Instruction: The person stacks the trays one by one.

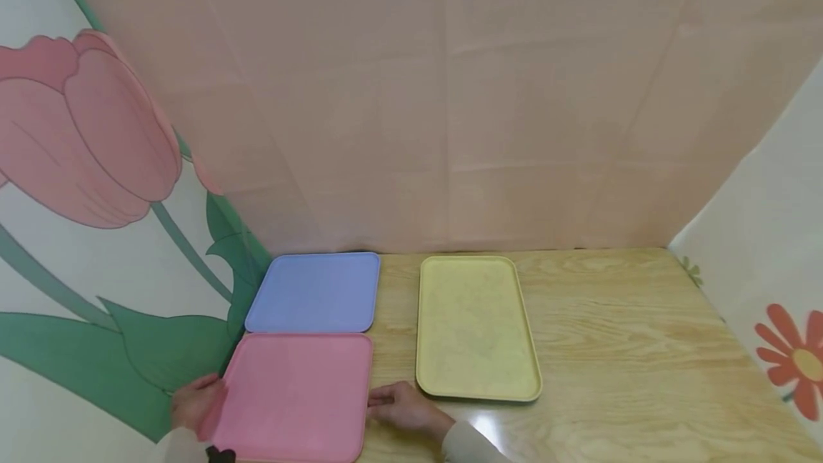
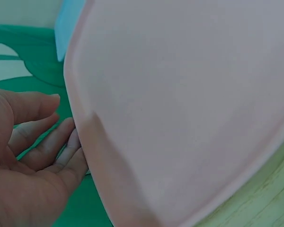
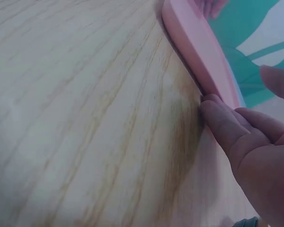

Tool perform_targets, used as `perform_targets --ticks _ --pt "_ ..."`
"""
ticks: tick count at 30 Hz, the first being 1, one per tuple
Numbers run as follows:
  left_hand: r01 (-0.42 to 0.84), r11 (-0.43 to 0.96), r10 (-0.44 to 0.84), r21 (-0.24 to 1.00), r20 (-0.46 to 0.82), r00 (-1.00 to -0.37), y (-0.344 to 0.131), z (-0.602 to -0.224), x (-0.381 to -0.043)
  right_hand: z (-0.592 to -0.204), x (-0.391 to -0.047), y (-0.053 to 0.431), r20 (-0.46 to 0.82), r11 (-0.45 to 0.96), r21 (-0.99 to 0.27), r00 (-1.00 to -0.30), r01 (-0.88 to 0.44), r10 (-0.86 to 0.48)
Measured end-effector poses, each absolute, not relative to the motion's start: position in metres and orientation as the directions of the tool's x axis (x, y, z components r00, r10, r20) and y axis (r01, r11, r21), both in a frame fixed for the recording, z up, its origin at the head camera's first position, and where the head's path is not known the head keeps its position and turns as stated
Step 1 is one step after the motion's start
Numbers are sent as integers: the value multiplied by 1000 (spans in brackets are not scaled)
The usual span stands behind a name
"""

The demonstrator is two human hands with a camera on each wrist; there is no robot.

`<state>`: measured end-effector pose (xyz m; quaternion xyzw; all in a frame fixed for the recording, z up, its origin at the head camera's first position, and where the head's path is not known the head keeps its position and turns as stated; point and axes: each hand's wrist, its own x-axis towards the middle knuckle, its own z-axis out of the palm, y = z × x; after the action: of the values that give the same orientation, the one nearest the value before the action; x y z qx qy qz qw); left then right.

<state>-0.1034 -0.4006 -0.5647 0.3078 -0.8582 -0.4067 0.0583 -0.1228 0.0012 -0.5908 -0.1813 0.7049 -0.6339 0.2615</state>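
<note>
A pink tray [image 1: 296, 391] lies on the wooden table between my two hands. My left hand [image 1: 194, 406] is at its left edge; in the left wrist view the fingertips [image 2: 80, 156] touch the rim, while the thumb stands apart from it. At the opposite side, my right hand [image 1: 408, 408] has its fingertips against the tray's right edge. The right wrist view shows those fingers [image 3: 222, 120] low at the tray's side, close to the tabletop, with the thumb raised away. Neither hand is closed round the tray.
Behind the pink tray lies a blue tray [image 1: 315, 291], their edges nearly touching. A yellow tray [image 1: 476, 327] lies lengthwise to the right, just beyond my right hand. Wooden tabletop [image 1: 617, 349] extends rightward. Flower-printed panels [image 1: 96, 134] flank the table, and a plain cloth [image 1: 444, 106] hangs behind.
</note>
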Motion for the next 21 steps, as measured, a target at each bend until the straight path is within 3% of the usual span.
perform_targets --ticks 13,21 --pt "-457 531 -553 713 -117 -825 -403 -572 -95 -585 -118 4 -113 104 -992 -803 64 -586" --pt "-445 470 -559 762 -134 -818 -408 -576 -89 -579 -119 6 -116 134 -990 -803 46 -585"
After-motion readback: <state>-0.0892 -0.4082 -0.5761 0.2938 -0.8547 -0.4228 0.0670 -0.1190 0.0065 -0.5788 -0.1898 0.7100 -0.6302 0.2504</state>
